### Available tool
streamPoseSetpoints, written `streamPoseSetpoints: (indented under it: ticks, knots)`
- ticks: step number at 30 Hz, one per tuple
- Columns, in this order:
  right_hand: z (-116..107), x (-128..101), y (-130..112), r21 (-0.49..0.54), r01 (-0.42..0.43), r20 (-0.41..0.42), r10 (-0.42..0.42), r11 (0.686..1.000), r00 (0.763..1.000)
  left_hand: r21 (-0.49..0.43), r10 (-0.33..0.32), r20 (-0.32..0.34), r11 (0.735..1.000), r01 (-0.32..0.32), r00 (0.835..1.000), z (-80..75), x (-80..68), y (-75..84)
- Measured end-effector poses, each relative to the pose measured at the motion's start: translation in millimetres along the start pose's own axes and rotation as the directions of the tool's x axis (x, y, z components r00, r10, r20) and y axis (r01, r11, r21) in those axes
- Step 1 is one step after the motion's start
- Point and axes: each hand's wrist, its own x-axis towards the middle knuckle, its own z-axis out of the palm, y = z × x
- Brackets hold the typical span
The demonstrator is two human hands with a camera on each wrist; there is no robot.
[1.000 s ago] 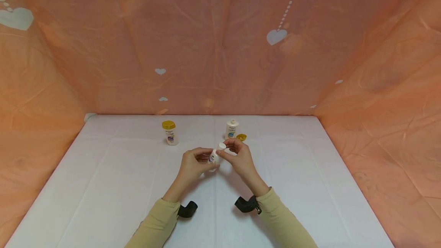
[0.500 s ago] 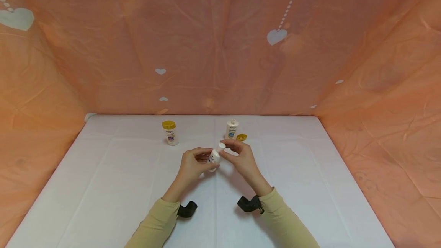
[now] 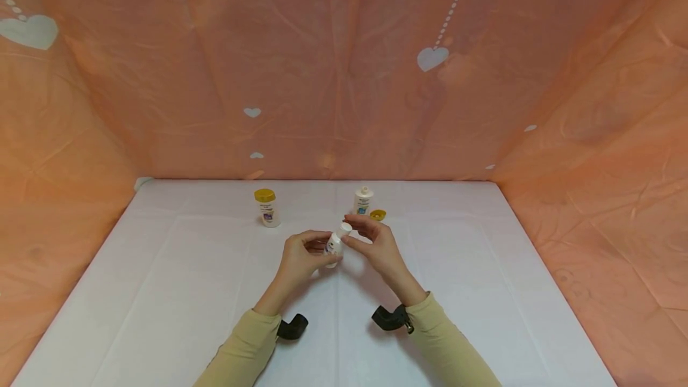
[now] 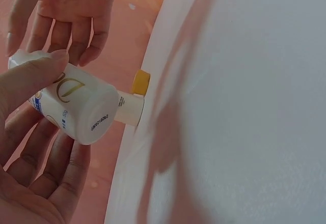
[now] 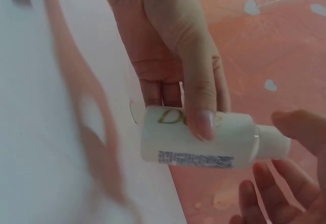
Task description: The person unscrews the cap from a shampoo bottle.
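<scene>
White plastic makes up the small round bottle (image 3: 335, 245) that is held above the middle of the white-covered table (image 3: 161, 291), between the two hands. Its body is gripped by the left hand (image 3: 298, 257), whose thumb (image 5: 199, 102) is laid across the label while the other fingers are curled beneath; in the left wrist view the flat base is seen to be turned towards that wrist. The bottle is tilted, its neck pointing up and towards the right hand (image 3: 376, 245), a lie which appears to leave the white cap (image 3: 346, 227) within reach of that hand. The cap is pinched by the right hand between thumb and fingertips, the remaining fingers being loosely bent around it. The cap is still seated on the neck; whether it has been loosened cannot be told, and nothing of the contents can be seen through the opaque wall.

Further back on the table, a second small white bottle with a yellow cap (image 3: 266, 208) is stood upright and closed. To its right, a third small white bottle (image 3: 362, 200) is stood uncapped, its narrow white nozzle being exposed, and a loose yellow cap (image 3: 377, 215) is laid just beside it. What these two hold cannot be judged. Peach-coloured sheeting with white hearts (image 3: 430, 58) is hung around the table on three sides.
</scene>
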Motion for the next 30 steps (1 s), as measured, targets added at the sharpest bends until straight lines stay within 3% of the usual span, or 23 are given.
streamPoseSetpoints:
  ticks: [15, 30]
  knots:
    - [19, -2, -3, 0.065, -0.063, -0.178, 0.074, 0.996, 0.981, -0.019, 0.024, -0.028, 1.0, -0.025, 0.999, 4.1, 1.5, -1.2]
    - [20, 1, -2, 0.07, -0.075, -0.187, 0.087, 0.995, 0.979, -0.004, 0.034, -0.021, 0.999, -0.034, 0.999, 4.3, 2.7, -0.8]
